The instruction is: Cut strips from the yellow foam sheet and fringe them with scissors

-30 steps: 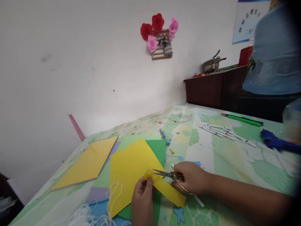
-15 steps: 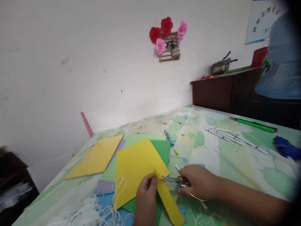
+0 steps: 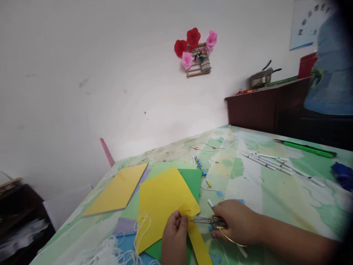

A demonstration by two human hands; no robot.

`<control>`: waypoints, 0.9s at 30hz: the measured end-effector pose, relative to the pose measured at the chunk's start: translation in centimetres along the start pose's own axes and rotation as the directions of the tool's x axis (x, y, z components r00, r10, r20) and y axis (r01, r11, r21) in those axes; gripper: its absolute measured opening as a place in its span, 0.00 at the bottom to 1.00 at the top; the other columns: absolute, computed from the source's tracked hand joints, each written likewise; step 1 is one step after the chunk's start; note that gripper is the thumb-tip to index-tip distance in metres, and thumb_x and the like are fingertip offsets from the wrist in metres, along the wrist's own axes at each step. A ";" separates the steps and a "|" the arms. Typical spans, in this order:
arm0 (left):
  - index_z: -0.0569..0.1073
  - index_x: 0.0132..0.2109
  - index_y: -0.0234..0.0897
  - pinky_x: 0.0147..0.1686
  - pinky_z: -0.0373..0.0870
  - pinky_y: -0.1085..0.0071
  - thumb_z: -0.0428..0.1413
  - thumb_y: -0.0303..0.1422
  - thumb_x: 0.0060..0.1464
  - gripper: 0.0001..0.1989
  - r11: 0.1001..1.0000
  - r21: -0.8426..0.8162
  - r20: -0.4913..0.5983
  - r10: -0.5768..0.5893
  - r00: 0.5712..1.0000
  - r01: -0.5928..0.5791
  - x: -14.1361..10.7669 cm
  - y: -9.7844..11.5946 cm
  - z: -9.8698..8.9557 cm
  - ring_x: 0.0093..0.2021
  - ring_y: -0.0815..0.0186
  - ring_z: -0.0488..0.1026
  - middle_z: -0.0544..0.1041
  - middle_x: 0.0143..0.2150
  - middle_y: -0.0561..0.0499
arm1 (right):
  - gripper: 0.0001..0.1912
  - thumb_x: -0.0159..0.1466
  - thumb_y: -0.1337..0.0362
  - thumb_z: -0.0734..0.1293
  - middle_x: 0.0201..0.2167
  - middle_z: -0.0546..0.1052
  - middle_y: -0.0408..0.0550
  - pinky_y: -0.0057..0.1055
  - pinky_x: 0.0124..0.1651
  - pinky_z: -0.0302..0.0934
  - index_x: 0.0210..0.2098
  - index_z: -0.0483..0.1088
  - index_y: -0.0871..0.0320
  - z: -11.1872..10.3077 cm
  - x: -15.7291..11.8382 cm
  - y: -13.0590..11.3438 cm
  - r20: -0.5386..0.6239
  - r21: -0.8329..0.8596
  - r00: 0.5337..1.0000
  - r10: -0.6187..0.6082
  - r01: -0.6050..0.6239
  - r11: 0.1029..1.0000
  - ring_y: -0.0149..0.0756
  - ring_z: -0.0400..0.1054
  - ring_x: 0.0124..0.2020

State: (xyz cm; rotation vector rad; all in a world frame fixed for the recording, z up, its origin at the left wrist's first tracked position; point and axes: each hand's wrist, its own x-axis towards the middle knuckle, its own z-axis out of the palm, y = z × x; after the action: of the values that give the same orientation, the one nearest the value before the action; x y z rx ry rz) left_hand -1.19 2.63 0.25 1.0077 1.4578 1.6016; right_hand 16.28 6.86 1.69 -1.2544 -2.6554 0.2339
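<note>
My left hand (image 3: pixel 175 235) pinches a yellow paper strip (image 3: pixel 199 246) near its upper end, where the paper looks finely cut and fans out above my fingers. The strip's long tail hangs down to the right. Gripped in my right hand (image 3: pixel 238 222) are small scissors (image 3: pixel 202 219) with gold handles. Their blades point left and their tips are at the strip, right beside my left fingertips; whether they touch the paper is unclear. Under the hands lies a large yellow sheet (image 3: pixel 162 195) on a green sheet (image 3: pixel 193 182). A white stick (image 3: pixel 242 251) passes beneath my right hand.
White string (image 3: pixel 110 250) lies tangled at front left on blue paper. An orange-yellow pad (image 3: pixel 118 191) rests at left. Farther back are a blue beaded piece (image 3: pixel 200 166), several white pens (image 3: pixel 270 162), a green cutter (image 3: pixel 309 149) and a dark blue lump (image 3: pixel 342 176).
The view has shifted slightly, so both hands appear a little lower. The cut end of the strip now spreads wider above my left fingers. Both hands keep their hold.
</note>
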 end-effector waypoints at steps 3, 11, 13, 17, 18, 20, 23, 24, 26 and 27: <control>0.69 0.29 0.33 0.29 0.63 0.71 0.55 0.35 0.39 0.09 1.000 -0.007 -0.007 0.026 1.000 -0.026 0.1 -0.1 0.0 0.29 0.63 0.70 0.75 0.25 0.49 | 0.19 0.48 0.46 0.59 0.23 0.71 0.47 0.27 0.22 0.43 0.25 0.67 0.56 0.1 0.0 0.1 0.002 -0.003 1.000 -0.003 0.003 1.000 0.37 0.63 0.24; 0.69 0.30 0.34 0.33 0.62 0.70 0.54 0.35 0.41 0.08 0.997 0.041 0.008 0.058 0.998 -0.058 -0.3 0.0 -0.4 0.31 0.64 0.69 0.73 0.27 0.50 | 0.18 0.48 0.47 0.60 0.23 0.70 0.47 0.27 0.21 0.41 0.24 0.66 0.56 0.5 0.2 -0.1 0.000 0.027 0.999 0.037 -0.037 0.999 0.37 0.63 0.25; 0.69 0.30 0.34 0.34 0.62 0.71 0.54 0.34 0.42 0.08 0.998 0.038 0.020 0.048 0.999 -0.049 -0.4 0.2 -0.4 0.32 0.65 0.69 0.73 0.28 0.50 | 0.18 0.48 0.47 0.60 0.23 0.70 0.47 0.27 0.21 0.41 0.24 0.66 0.56 0.6 0.3 -0.1 -0.002 0.030 0.999 0.034 -0.034 0.999 0.36 0.63 0.24; 0.69 0.30 0.35 0.34 0.62 0.72 0.54 0.34 0.42 0.08 0.999 -0.030 0.028 0.025 0.999 -0.024 -0.7 0.3 -0.4 0.32 0.65 0.68 0.73 0.28 0.51 | 0.18 0.49 0.48 0.60 0.22 0.70 0.47 0.26 0.21 0.41 0.24 0.66 0.56 0.6 0.3 0.0 -0.005 0.024 1.000 0.007 -0.006 1.000 0.35 0.62 0.24; 0.69 0.30 0.35 0.34 0.62 0.72 0.54 0.35 0.41 0.08 0.998 -0.054 0.031 0.019 0.999 -0.017 -0.7 0.3 -0.4 0.32 0.65 0.68 0.73 0.28 0.51 | 0.18 0.49 0.48 0.59 0.22 0.70 0.47 0.26 0.21 0.40 0.24 0.66 0.57 0.6 0.2 0.1 -0.007 0.024 1.000 0.002 -0.002 1.000 0.35 0.61 0.24; 0.69 0.30 0.34 0.34 0.62 0.71 0.54 0.36 0.40 0.09 0.996 -0.087 0.034 0.012 0.999 -0.009 -0.8 0.2 -0.5 0.32 0.65 0.68 0.73 0.28 0.51 | 0.18 0.49 0.48 0.59 0.22 0.70 0.47 0.26 0.22 0.40 0.24 0.66 0.57 0.7 0.2 0.1 -0.008 0.027 1.000 -0.001 0.001 1.000 0.35 0.61 0.24; 0.69 0.31 0.35 0.35 0.61 0.71 0.54 0.35 0.41 0.09 0.997 -0.079 0.030 0.022 0.999 -0.019 -0.9 0.3 -0.5 0.33 0.65 0.68 0.72 0.29 0.51 | 0.18 0.49 0.48 0.59 0.22 0.70 0.46 0.26 0.22 0.41 0.23 0.66 0.57 0.7 0.2 0.0 -0.011 0.025 1.000 -0.003 0.004 1.000 0.34 0.61 0.23; 0.69 0.31 0.35 0.35 0.61 0.71 0.53 0.35 0.42 0.08 0.997 -0.068 0.034 0.027 0.999 -0.024 -0.9 0.3 -0.5 0.33 0.65 0.67 0.72 0.29 0.51 | 0.18 0.49 0.48 0.59 0.22 0.69 0.46 0.26 0.22 0.41 0.23 0.66 0.56 0.7 0.2 0.0 -0.013 0.023 1.000 -0.005 0.005 1.000 0.34 0.61 0.23; 0.68 0.31 0.35 0.35 0.61 0.72 0.52 0.35 0.44 0.07 0.999 -0.042 0.051 0.028 0.998 -0.026 -1.0 0.4 -0.5 0.33 0.66 0.67 0.72 0.29 0.51 | 0.17 0.49 0.48 0.60 0.22 0.69 0.45 0.26 0.21 0.41 0.23 0.66 0.56 0.7 0.2 -0.1 -0.017 0.019 1.000 -0.002 0.003 1.000 0.34 0.61 0.23; 0.68 0.31 0.35 0.34 0.61 0.72 0.52 0.35 0.44 0.07 0.999 -0.030 0.056 0.028 0.998 -0.026 -1.0 0.4 -0.6 0.32 0.66 0.67 0.72 0.29 0.51 | 0.17 0.49 0.48 0.60 0.22 0.69 0.45 0.26 0.21 0.41 0.23 0.66 0.56 0.7 0.2 -0.1 -0.018 0.018 1.000 0.001 -0.001 1.000 0.34 0.61 0.23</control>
State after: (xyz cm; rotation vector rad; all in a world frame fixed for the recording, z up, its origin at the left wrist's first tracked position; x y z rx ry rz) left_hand -1.27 1.45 0.56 1.0514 1.3847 1.5968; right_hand 15.92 6.95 1.04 -1.2470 -2.6319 0.2445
